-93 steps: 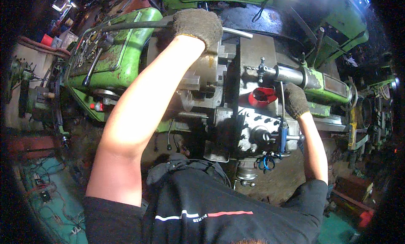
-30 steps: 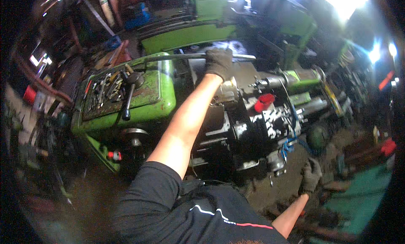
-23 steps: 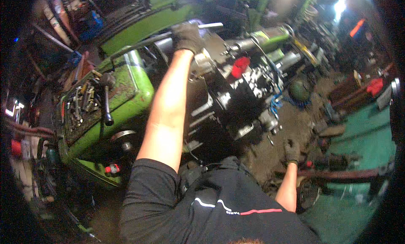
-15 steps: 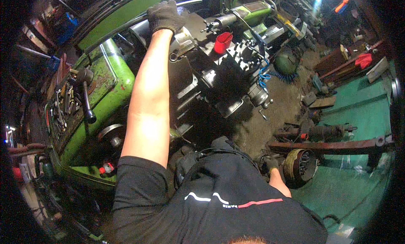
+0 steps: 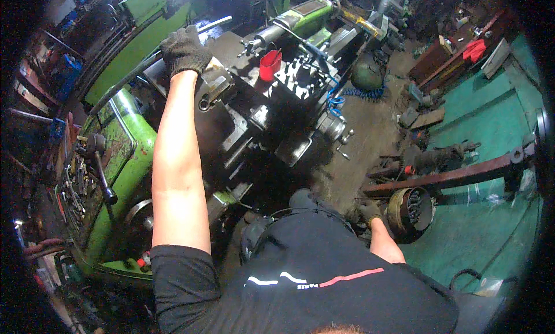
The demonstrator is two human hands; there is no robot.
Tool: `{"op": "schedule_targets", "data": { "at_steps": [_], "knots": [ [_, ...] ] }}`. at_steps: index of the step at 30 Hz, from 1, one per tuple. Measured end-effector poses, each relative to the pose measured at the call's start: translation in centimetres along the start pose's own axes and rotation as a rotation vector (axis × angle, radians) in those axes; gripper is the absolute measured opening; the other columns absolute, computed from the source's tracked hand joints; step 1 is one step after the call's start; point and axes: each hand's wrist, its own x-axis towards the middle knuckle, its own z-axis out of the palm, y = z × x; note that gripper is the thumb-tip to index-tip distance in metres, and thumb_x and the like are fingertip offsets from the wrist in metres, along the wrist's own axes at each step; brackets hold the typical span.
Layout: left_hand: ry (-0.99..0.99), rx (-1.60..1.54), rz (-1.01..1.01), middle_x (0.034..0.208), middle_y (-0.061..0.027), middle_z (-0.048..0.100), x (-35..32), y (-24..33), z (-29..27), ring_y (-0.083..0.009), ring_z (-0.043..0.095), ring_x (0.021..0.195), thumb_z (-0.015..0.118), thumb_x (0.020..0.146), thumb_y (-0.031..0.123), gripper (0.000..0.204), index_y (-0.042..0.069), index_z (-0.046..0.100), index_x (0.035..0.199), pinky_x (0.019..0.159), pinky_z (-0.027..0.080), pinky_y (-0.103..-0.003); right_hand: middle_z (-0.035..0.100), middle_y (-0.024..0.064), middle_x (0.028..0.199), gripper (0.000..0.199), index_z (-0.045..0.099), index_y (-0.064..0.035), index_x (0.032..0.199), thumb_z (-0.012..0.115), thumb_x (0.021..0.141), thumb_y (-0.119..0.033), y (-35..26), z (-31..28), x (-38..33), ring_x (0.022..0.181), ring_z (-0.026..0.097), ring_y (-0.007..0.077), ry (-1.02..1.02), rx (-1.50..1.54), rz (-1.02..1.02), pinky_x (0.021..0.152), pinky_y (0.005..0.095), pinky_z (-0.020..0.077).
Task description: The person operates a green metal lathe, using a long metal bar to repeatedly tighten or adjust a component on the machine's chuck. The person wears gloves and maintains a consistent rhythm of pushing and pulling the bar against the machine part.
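My left hand (image 5: pixel 184 48), in a dark work glove, reaches far forward and grips the top edge of the dark carriage block (image 5: pixel 231 103) of a green lathe (image 5: pixel 124 155). A steel bar (image 5: pixel 211 25) runs just past its fingers. My right hand (image 5: pixel 367 210), also gloved, hangs low beside my body, close to a round rusty drum (image 5: pixel 410 212) on the floor. Its fingers are hidden from here. A red cup (image 5: pixel 270 64) stands on the machine, to the right of my left hand.
A lever with a black knob (image 5: pixel 104 181) and a tray of tools (image 5: pixel 72 189) sit on the lathe's left end. A blue coiled hose (image 5: pixel 335 97) hangs off the carriage. A rusty beam (image 5: pixel 457 172) and scrap parts lie on the green floor (image 5: pixel 491 236) at right.
My head has turned right and down, swinging the lathe to the upper left. My right hand left the machine and dropped toward the floor by the drum. The left hand kept its hold.
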Motion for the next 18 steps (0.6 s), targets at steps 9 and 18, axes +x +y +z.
{"op": "schedule_targets", "data": {
  "at_steps": [9,18],
  "knots": [
    [0.054,0.104,-0.063,0.116,-0.0184,0.078,-0.1,-1.5,-0.2,-0.0369,0.074,0.112,0.071,0.089,0.062,0.06,0.012,0.076,0.122,0.095,0.052,-0.053,0.081,0.019,0.111,0.036,0.078,-0.0036,0.117,0.077,0.092,-0.03,-9.3,-6.9,6.2,0.098,0.075,0.0315,-0.183,0.362,-0.147,0.087,0.046,0.0576],
    [0.568,-0.19,-0.114,0.127,-0.0155,0.066,-7.3,-1.2,-7.1,-0.0391,0.059,0.125,0.075,0.094,0.048,0.049,0.015,0.068,0.13,0.113,0.039,-0.06,0.066,0.0152,0.153,0.051,0.065,-0.0107,0.146,0.072,0.1,-0.031,2.9,-4.0,19.8,0.14,0.061,0.0344,-0.162,0.117,-0.007,0.116,0.051,0.0496]
  ]
}}
